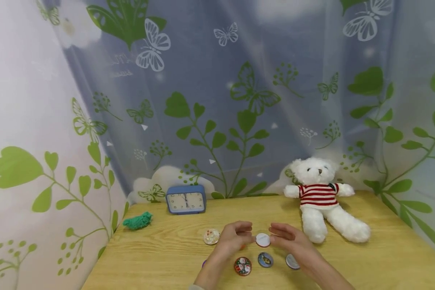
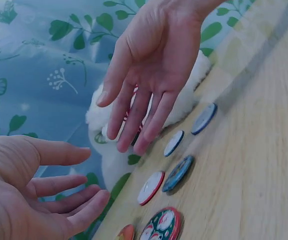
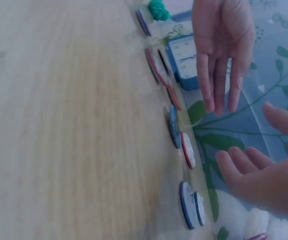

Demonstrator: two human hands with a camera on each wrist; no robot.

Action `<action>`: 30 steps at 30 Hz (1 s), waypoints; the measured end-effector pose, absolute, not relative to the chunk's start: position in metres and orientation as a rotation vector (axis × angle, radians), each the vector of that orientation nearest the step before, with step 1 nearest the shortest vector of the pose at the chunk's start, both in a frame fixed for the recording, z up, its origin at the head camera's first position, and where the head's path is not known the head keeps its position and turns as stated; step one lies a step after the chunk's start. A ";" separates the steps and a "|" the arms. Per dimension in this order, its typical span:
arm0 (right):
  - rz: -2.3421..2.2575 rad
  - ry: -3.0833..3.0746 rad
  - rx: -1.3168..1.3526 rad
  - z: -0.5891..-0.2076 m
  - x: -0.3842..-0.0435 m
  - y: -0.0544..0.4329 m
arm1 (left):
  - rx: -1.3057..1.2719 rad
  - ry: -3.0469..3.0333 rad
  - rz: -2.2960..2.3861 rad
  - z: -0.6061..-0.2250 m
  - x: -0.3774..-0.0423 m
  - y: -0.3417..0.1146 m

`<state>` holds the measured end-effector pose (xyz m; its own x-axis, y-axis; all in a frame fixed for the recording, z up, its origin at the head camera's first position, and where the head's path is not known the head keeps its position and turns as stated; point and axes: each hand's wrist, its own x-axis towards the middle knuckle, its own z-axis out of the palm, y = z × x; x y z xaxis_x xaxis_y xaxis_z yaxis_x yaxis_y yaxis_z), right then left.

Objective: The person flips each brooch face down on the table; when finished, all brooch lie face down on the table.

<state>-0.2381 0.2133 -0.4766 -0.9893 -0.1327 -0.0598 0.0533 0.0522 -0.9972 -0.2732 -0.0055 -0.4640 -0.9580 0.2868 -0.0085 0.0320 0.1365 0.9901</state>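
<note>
Head view: a wooden bench (image 1: 159,257) before a leafy curtain (image 1: 195,80); one clock (image 1: 186,202) and one green bundle (image 1: 137,221) left, one bear (image 1: 317,197) right, seven badges (image 1: 243,266) near, around the left hand (image 1: 233,238) and right hand (image 1: 293,241). Left wrist: six badges; both hands' fingers (image 2: 128,120) loosely spread. Right wrist: eight badges.

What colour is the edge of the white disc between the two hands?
Red; the disc shows it best in the left wrist view.

Badges (image 1: 243,266) lie on the table (image 1: 159,257), before a clock (image 1: 186,202), left, and a teddy bear (image 1: 318,197), right.
</note>
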 end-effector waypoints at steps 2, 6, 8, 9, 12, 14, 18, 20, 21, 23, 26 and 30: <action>-2.036 2.187 -0.101 -0.477 -0.235 0.216 | 0.340 2.217 1.887 -0.463 -0.271 -0.007; -1.979 2.182 -0.117 -0.478 -0.229 0.220 | 0.409 2.198 1.847 -0.463 -0.264 -0.008; -1.960 2.171 -0.133 -0.480 -0.227 0.222 | 0.441 2.199 1.805 -0.465 -0.261 -0.008; -1.952 2.163 -0.152 -0.481 -0.226 0.222 | 0.448 2.202 1.783 -0.467 -0.260 -0.007; -1.935 2.128 -0.192 -0.485 -0.223 0.224 | 0.451 2.216 1.716 -0.471 -0.257 -0.007; -1.930 2.108 -0.227 -0.489 -0.221 0.225 | 0.440 2.226 1.684 -0.474 -0.256 -0.006; -1.930 2.089 -0.311 -0.495 -0.217 0.228 | 0.441 2.248 1.658 -0.476 -0.256 -0.006; -1.924 2.079 -0.336 -0.496 -0.216 0.228 | 0.457 2.258 1.649 -0.477 -0.256 -0.006; -1.917 2.077 -0.341 -0.497 -0.216 0.229 | 0.466 2.259 1.648 -0.477 -0.256 -0.006; -1.908 2.069 -0.338 -0.497 -0.216 0.230 | 0.488 2.263 1.640 -0.477 -0.256 -0.006; -1.891 2.072 -0.334 -0.496 -0.215 0.229 | 0.513 2.269 1.624 -0.478 -0.255 -0.005; -1.874 2.079 -0.327 -0.493 -0.213 0.226 | 0.524 2.286 1.605 -0.477 -0.255 -0.003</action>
